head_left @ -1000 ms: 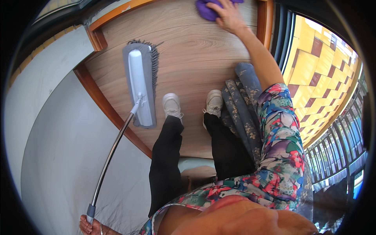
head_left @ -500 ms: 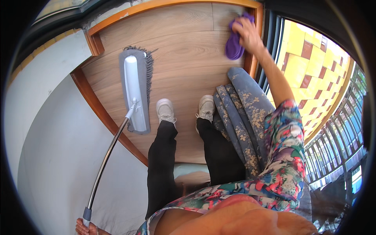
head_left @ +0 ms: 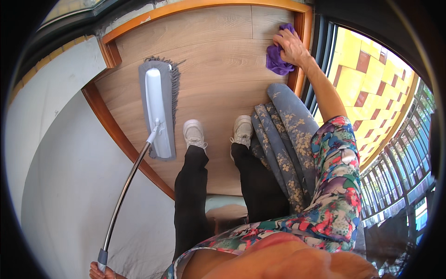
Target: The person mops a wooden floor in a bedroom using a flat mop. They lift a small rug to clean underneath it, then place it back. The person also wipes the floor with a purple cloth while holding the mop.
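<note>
At the lower left, my left hand (head_left: pixel 101 271) is wrapped round the grip of a flat mop's metal handle (head_left: pixel 121 197). Its wide mop head (head_left: pixel 157 100), a white plate over a grey fringed pad, lies flat on the wood-look floor left of my shoes. My right hand (head_left: pixel 293 48) reaches to the far right corner, fingers curled over a crumpled purple cloth (head_left: pixel 278 64). The cloth bunches beneath and around the fingers, beside the orange-brown wooden frame (head_left: pixel 303 51); the hand covers part of it. My fingertips are partly hidden in its folds.
A gathered blue-grey flowered curtain (head_left: pixel 292 125) hangs beside my right leg, below the cloth. White shoes (head_left: pixel 195 133) stand on the floor (head_left: pixel 213 69). To the left rises a pale wall (head_left: pixel 69 153); on the right, a window opening shows yellow tiles (head_left: pixel 350 60) and dark railings (head_left: pixel 395 186).
My right hand has shifted slightly nearer to me, and the purple cloth under it has gone from a long loop to a more crumpled bunch. The mop remains in my left hand.
</note>
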{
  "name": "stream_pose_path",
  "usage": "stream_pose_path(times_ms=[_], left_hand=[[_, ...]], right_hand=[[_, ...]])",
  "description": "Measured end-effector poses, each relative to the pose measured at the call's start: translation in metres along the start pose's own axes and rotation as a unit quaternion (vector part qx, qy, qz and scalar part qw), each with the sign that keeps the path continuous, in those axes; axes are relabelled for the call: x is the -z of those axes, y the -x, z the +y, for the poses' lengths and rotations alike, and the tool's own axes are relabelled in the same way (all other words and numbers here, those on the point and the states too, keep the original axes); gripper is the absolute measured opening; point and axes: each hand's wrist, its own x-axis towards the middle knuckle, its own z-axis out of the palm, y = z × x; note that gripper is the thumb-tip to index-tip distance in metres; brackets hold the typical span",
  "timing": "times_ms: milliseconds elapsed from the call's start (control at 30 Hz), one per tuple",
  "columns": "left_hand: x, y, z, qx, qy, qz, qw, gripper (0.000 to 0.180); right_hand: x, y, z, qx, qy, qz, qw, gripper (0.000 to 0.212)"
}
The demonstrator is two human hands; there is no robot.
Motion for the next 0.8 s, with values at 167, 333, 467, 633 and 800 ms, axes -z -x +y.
stream_pose_path(times_ms=[167, 333, 467, 633, 800], left_hand=[[-0.007, 0.002, -0.001, -0.001, -0.032, -0.017, 0.999, 0.032], [-0.010, 0.002, -0.002, 0.016, -0.035, -0.006, 0.999, 0.032], [-0.001, -0.003, 0.010, 0.025, -0.031, 0.003, 0.999, 0.032], [0.010, -0.007, 0.032, 0.029, -0.015, 0.028, 0.999, 0.032], [0.002, -0.008, 0.037, 0.036, -0.020, 0.022, 0.999, 0.031]], right_hand=[[-0.007, -0.025, 0.019, -0.031, -0.051, 0.129, 0.990, 0.031], [-0.050, 0.021, -0.008, -0.069, -0.138, 0.223, 0.962, 0.044], [-0.098, 0.107, -0.110, -0.179, -0.159, 0.170, 0.956, 0.064], [-0.106, 0.192, -0.209, -0.330, -0.252, 0.016, 0.909, 0.052], [-0.026, 0.090, -0.121, -0.263, -0.253, 0.101, 0.926, 0.052]])
